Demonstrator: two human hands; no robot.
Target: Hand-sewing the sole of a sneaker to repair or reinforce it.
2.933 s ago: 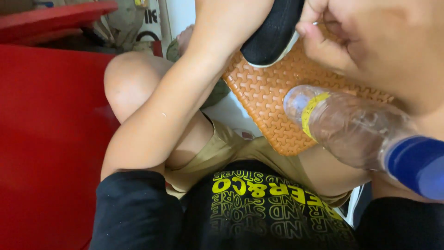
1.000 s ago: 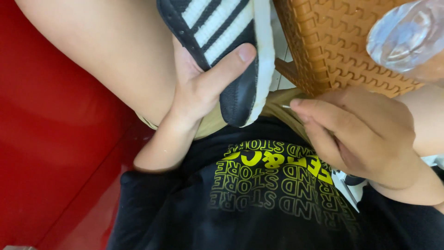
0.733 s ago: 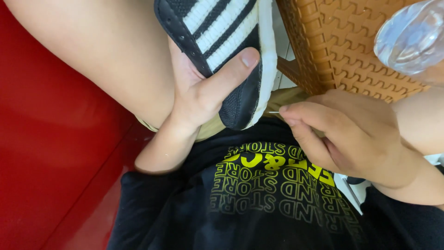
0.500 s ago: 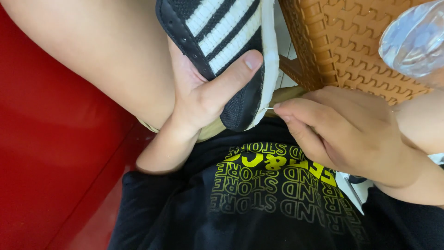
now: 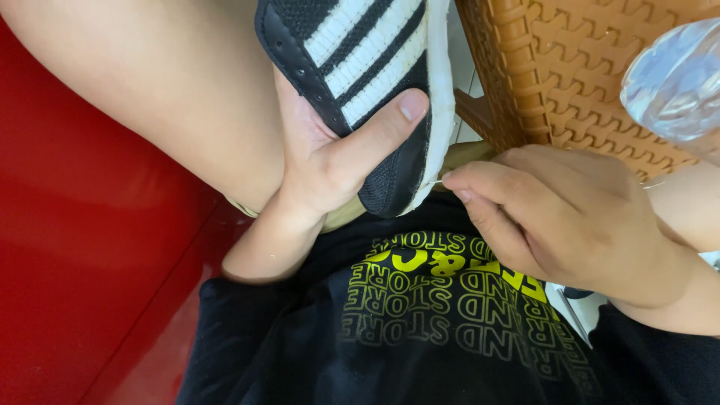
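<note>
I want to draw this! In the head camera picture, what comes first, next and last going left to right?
Red floor → left hand → shoe → right hand → bottle.

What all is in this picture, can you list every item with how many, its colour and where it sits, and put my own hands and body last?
sneaker: one, black with white stripes and a white sole, top centre, held by the left hand
needle or thread: one thin pale piece, at the sneaker's sole edge, pinched by the right hand; too small to tell which
woven plastic chair: one, orange-brown, upper right
plastic bottle: one, clear, right edge, partly out of frame
red surface: one, red, left side
black shirt: one, black with yellow lettering, bottom centre
bare leg: one, upper left
left hand: grip around the sneaker, thumb across its side
right hand: fingertips pinched together at the sole edge
</note>
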